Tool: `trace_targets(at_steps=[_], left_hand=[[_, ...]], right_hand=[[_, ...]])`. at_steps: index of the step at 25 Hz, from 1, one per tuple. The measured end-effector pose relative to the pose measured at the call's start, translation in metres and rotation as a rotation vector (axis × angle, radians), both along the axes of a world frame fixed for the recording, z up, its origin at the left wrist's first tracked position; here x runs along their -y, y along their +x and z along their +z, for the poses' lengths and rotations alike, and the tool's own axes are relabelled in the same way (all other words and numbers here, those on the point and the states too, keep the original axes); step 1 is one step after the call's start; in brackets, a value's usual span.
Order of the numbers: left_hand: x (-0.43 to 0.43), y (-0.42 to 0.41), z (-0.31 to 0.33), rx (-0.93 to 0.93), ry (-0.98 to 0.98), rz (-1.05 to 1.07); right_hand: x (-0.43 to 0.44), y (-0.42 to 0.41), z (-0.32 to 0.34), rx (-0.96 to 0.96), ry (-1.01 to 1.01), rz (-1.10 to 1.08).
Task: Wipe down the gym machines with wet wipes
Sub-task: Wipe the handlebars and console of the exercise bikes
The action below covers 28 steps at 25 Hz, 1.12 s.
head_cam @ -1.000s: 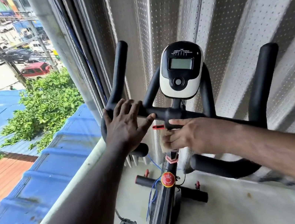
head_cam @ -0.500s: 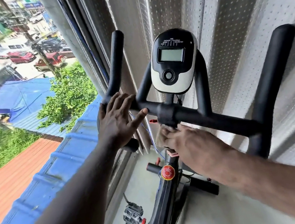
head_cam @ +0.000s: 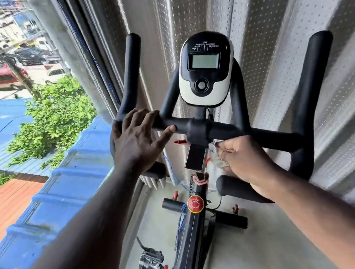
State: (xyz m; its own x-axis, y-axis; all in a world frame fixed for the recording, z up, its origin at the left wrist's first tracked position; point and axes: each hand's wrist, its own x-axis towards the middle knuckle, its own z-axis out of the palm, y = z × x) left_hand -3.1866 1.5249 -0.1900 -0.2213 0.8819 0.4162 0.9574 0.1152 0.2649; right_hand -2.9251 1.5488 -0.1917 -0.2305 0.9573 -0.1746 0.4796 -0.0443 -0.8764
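While the left hand (head_cam: 136,141) lies flat over the left bend of the exercise bike's handlebar (head_cam: 225,130), its fingers (head_cam: 145,117) straight and spread and its thumb stretched along the bar toward the centre clamp (head_cam: 198,131), gripping nothing, the right hand (head_cam: 244,160) carries the work; its fingers are curled round a crumpled wet wipe (head_cam: 216,166), which bunches out pale from the thumb side of the fist; the wipe sits just under the crossbar, right of the centre clamp and just beside the silver stem (head_cam: 196,160), though whether it touches either I cannot tell, since the hand is blurred; the relation that matters is this: the crossbar runs across the view from left to right, dipping toward the right, and it lies just above and beyond the right knuckles, so the wipe faces its underside and near face; the stem, by contrast, runs downward toward the red knob (head_cam: 195,204), at the wipe's left edge; the right hand is plainly the nearer to both, and to the lower right grip (head_cam: 232,187) beneath its wrist; I judge the next stroke would go best along the bar's length toward the right upright horn (head_cam: 313,78), or down the stem, with the left hand merely steadying the frame; the console (head_cam: 205,71) stands above the clamp, well apart from the wipe.
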Motion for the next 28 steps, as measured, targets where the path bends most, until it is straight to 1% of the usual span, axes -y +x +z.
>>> trace_targets(at_steps=[3, 4, 6, 8, 10, 11, 12, 13, 14, 15, 16, 17, 19, 20, 22, 23, 24, 26, 27, 28], left_hand=[[-0.001, -0.002, -0.003, 0.007, 0.02, -0.019], [-0.002, -0.004, -0.003, 0.014, 0.025, -0.024], [-0.002, -0.005, -0.005, 0.03, 0.03, -0.033], [0.0, -0.005, -0.005, 0.045, 0.026, -0.042], [0.001, -0.006, -0.007, 0.062, 0.023, -0.057], [0.002, -0.008, -0.008, 0.062, 0.025, -0.061], [0.002, -0.009, -0.008, 0.059, 0.027, -0.064], [0.002, -0.009, -0.008, 0.063, 0.03, -0.068], [0.001, -0.008, -0.007, 0.072, 0.035, -0.066], [0.001, -0.007, -0.007, 0.08, 0.045, -0.061], [0.0, -0.007, -0.008, 0.079, 0.061, -0.054], [-0.002, -0.008, -0.008, 0.075, 0.072, -0.045], [-0.003, -0.012, -0.009, 0.085, 0.078, -0.033], [-0.003, -0.011, -0.007, 0.086, 0.075, -0.032], [-0.002, -0.006, -0.003, 0.071, 0.07, -0.04], [-0.002, -0.006, -0.004, 0.068, 0.067, -0.039], [-0.003, -0.008, -0.006, 0.071, 0.066, -0.036], [-0.004, -0.008, -0.005, 0.087, 0.062, -0.028], [-0.001, -0.005, -0.003, 0.082, 0.062, -0.014], [0.004, 0.0, -0.001, 0.052, 0.073, 0.001]], right_hand=[[0.02, -0.028, 0.014, 0.378, 0.214, 0.115], [0.027, -0.032, 0.019, 0.468, 0.251, 0.148], [0.04, -0.031, 0.026, 0.587, 0.302, 0.212], [0.055, -0.024, 0.03, 0.583, 0.356, 0.268], [0.067, -0.017, 0.034, 0.462, 0.412, 0.269], [0.069, -0.015, 0.037, 0.37, 0.499, 0.24], [0.063, -0.015, 0.039, 0.323, 0.638, 0.22], [0.054, -0.017, 0.04, 0.328, 0.778, 0.245], [0.045, -0.021, 0.042, 0.394, 0.894, 0.321], [0.038, -0.026, 0.039, 0.509, 0.951, 0.442], [0.036, -0.033, 0.041, 0.654, 0.913, 0.549], [0.036, -0.04, 0.041, 0.733, 0.843, 0.627], [0.037, -0.047, 0.039, 0.817, 0.767, 0.785], [0.036, -0.048, 0.042, 0.858, 0.791, 0.836], [0.026, -0.044, 0.045, 0.884, 0.901, 0.827], [0.021, -0.045, 0.041, 0.868, 0.909, 0.783], [0.019, -0.045, 0.033, 0.81, 0.866, 0.739], [0.026, -0.04, 0.021, 0.664, 0.693, 0.73], [0.028, -0.036, 0.024, 0.621, 0.652, 0.718], [0.027, -0.03, 0.028, 0.605, 0.669, 0.671]])
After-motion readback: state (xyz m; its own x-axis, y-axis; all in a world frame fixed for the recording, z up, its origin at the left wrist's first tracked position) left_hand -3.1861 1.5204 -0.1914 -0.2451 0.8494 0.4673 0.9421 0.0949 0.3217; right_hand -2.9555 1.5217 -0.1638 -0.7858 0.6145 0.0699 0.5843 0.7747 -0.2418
